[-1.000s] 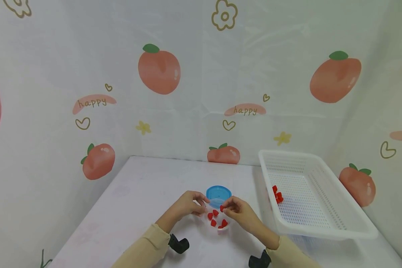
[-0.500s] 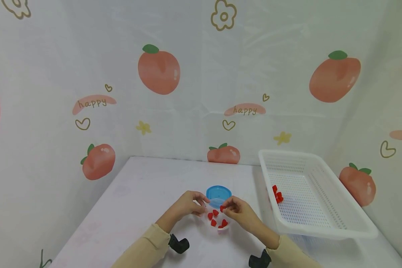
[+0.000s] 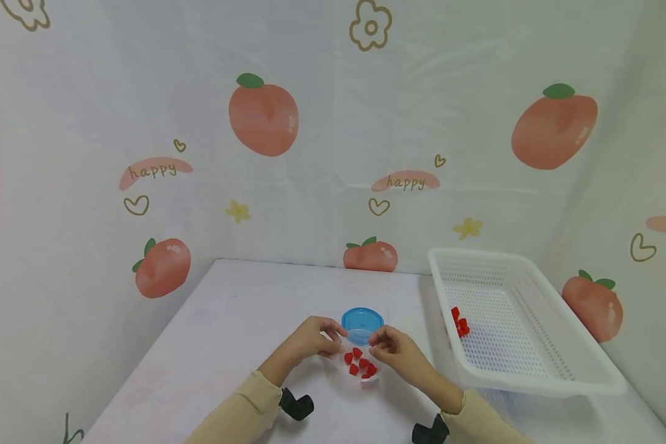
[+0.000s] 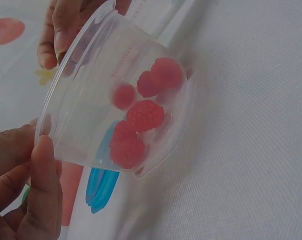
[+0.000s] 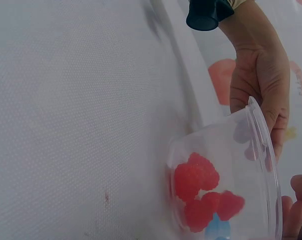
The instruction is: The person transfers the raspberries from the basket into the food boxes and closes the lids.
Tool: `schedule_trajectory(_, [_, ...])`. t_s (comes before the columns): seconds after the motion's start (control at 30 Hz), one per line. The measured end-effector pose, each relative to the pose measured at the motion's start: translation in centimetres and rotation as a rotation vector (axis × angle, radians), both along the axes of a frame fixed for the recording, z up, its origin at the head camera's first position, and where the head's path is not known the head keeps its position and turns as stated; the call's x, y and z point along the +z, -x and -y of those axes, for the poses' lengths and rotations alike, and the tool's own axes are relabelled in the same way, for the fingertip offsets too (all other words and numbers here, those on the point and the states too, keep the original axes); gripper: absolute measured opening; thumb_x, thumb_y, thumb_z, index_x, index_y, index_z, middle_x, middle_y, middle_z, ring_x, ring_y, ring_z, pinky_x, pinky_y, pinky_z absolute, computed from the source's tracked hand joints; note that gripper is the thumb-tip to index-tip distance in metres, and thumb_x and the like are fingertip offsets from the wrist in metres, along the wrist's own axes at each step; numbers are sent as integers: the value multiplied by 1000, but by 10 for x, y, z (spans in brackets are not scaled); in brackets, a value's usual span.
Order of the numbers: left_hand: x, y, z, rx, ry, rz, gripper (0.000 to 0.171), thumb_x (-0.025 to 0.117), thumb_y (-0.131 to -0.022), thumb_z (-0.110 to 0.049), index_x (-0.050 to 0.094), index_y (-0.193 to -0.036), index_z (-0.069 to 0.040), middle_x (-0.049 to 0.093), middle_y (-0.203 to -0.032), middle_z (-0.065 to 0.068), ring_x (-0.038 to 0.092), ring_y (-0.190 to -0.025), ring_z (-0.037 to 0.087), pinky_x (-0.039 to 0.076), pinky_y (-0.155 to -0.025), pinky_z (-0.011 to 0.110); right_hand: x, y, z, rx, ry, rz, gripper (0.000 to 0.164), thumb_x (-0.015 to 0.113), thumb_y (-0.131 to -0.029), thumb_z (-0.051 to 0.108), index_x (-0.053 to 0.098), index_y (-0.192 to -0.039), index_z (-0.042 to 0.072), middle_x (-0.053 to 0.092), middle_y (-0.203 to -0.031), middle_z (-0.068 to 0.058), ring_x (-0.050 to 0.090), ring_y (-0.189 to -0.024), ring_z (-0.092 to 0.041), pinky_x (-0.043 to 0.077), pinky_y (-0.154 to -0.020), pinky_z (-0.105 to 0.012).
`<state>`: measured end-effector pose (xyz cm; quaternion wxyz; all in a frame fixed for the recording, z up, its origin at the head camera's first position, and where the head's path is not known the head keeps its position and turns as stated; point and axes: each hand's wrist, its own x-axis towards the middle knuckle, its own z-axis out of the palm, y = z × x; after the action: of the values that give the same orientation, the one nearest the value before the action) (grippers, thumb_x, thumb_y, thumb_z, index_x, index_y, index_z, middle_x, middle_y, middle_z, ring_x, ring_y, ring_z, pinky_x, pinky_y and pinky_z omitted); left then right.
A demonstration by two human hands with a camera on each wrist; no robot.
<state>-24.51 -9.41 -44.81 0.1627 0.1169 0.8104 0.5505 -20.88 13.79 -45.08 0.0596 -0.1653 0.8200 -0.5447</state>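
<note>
A clear plastic container (image 4: 80, 130) holding several red raspberries (image 4: 145, 115) stands on the white table in front of me. My left hand (image 3: 312, 338) pinches its rim at the left, thumb and finger showing either side of the wall in the left wrist view. Over the opposite side of the rim hovers my right hand (image 3: 395, 351), fingers bent, with nothing between them. Behind the container lies a round blue lid (image 3: 362, 319), partly seen through the clear wall in both wrist views.
To the right stands a large white perforated basket (image 3: 533, 387) with several more red raspberries (image 3: 462, 324) by its left wall. Black wrist cameras (image 3: 296, 404) sit below both forearms. A printed curtain (image 3: 322, 185) hangs behind the white table (image 3: 200, 351).
The raspberry that my right fingers held has dropped into the container among the others. Both hands stay in nearly the same place.
</note>
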Motion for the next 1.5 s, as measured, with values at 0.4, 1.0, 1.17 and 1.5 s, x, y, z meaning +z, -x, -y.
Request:
schedule_trajectory(0.4, [0, -1, 0, 4, 9, 0, 23, 74, -82, -3, 70, -104, -1, 59, -84, 6, 61, -63, 14, 59, -67, 29, 0, 0, 0, 1, 0, 1, 22, 68, -89, 10, 58, -105, -2, 62, -96, -10, 59, -84, -18, 54, -72, -17])
schedule_trajectory(1.0, [2, -2, 0, 2, 11, -7, 20, 73, -82, -4, 70, -102, -2, 59, -84, 6, 60, -63, 14, 59, -66, 29, 41, -1, -11, 7, 90, -110, 26, 65, -92, 15, 57, -110, -2, 60, -108, -23, 65, -89, -19, 56, -80, -22])
schedule_trajectory(1.17, [2, -3, 0, 4, 14, -11, 20, 74, -82, -4, 70, -102, -3, 59, -84, 6, 61, -63, 14, 59, -67, 29, 68, 2, -23, -45, 133, -134, 26, 64, -93, 11, 56, -111, -5, 59, -109, -24, 63, -87, -9, 54, -81, -18])
schedule_trajectory(1.5, [3, -3, 0, 11, 22, -5, 21, 73, -82, -3, 70, -103, -3, 59, -85, 7, 61, -65, 15, 59, -68, 29, 104, 24, -60, -159, 163, -258, 23, 60, -95, 12, 55, -111, -4, 60, -99, 2, 61, -85, -1, 53, -79, -14])
